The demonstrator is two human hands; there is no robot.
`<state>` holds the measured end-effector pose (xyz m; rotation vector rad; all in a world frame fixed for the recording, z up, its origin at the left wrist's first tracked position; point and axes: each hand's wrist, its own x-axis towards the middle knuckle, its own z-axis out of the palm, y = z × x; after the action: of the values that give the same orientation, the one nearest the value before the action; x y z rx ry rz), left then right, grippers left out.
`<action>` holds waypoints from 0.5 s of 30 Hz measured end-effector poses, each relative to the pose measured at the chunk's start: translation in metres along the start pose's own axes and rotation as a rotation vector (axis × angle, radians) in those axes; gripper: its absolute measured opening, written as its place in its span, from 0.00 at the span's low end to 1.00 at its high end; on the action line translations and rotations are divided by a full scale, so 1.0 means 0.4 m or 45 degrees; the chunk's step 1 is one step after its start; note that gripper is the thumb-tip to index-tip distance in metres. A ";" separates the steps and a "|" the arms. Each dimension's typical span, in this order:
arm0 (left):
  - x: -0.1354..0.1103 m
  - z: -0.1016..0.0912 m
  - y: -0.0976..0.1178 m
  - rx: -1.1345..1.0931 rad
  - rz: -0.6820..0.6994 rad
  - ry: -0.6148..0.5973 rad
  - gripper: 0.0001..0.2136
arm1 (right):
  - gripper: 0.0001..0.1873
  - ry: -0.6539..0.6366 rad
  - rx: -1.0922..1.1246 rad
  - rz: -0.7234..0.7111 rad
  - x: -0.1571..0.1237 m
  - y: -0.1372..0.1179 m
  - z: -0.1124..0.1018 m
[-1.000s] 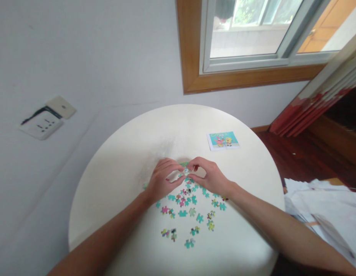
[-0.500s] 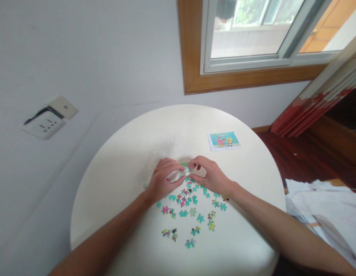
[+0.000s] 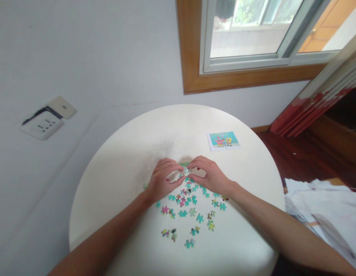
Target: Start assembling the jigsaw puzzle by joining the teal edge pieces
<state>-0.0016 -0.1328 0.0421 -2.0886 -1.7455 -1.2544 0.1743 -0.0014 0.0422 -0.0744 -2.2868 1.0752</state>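
Observation:
Between my fingertips, above the far side of the scattered pieces, is a small pale jigsaw piece (image 3: pixel 186 171); whether it is one piece or two joined I cannot tell. My left hand (image 3: pixel 163 177) pinches its left side with thumb and forefinger. From the right, my right hand (image 3: pixel 208 174) closes thumb and fingers on the other side. Loose jigsaw pieces (image 3: pixel 183 213), mostly turquoise with some pink, yellow and green, lie on the table below and nearer to me. Some pieces are partly hidden by the hands.
The round white table (image 3: pixel 109 180) stands against the wall. A cartoon picture card (image 3: pixel 224 141) lies at its back right. Papers (image 3: pixel 318 214) are piled beyond the right edge. A wall socket (image 3: pixel 42 123) is at left, a window above, a red and white curtain (image 3: pixel 299 109) at right.
My right forefinger has come down onto the jigsaw piece, narrowing the gap between my two hands' fingertips. The loose pieces and the card stay where they were.

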 end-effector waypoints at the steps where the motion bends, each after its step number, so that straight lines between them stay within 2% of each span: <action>1: 0.001 0.000 0.000 0.000 0.007 0.001 0.07 | 0.10 0.001 -0.001 -0.001 0.000 0.000 0.000; 15: 0.002 -0.002 0.002 -0.001 0.003 -0.010 0.08 | 0.10 0.000 -0.010 -0.014 0.001 0.001 0.001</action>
<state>-0.0013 -0.1329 0.0437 -2.0984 -1.7456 -1.2478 0.1736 -0.0013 0.0417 -0.0648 -2.2888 1.0601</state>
